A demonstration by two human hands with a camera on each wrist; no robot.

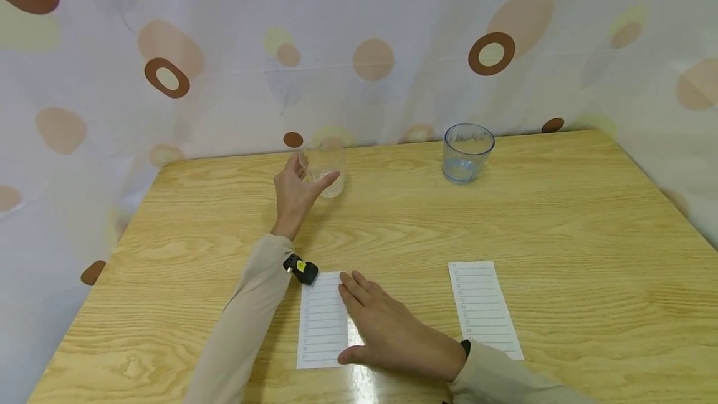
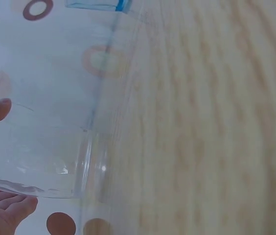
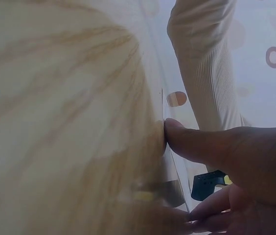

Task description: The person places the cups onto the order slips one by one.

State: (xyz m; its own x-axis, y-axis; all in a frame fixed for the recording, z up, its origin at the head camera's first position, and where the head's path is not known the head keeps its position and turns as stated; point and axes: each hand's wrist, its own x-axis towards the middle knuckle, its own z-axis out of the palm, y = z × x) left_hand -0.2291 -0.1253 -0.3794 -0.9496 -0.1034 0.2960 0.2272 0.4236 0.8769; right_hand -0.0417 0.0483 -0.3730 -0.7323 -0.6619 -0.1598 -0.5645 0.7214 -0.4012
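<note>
In the head view, the left hand (image 1: 295, 192) reaches to the back of the worktop (image 1: 583, 223), its thumb and fingers spread wide around the clear glass (image 1: 327, 159), which is upright near the back edge. The blue glass (image 1: 468, 153) stands well to the right. The right hand (image 1: 389, 332) is nearer, fingers straight and together, thumb spread from them, at the right edge of the left sheet (image 1: 324, 323); the right sheet (image 1: 483, 304) lies partly behind that arm. Both sheets are lined, with small boxes. A black device (image 1: 301, 269) sits on the left sleeve (image 1: 247, 323), and a spotted cloth (image 1: 336, 11) hangs behind. In the left wrist view, a gap separates the thumb from the clear glass, while the fingers lie close along its opposite side; whether they touch, I cannot tell. In the right wrist view, thumb and fingertips meet the sheet's edge without curling round it.
</note>
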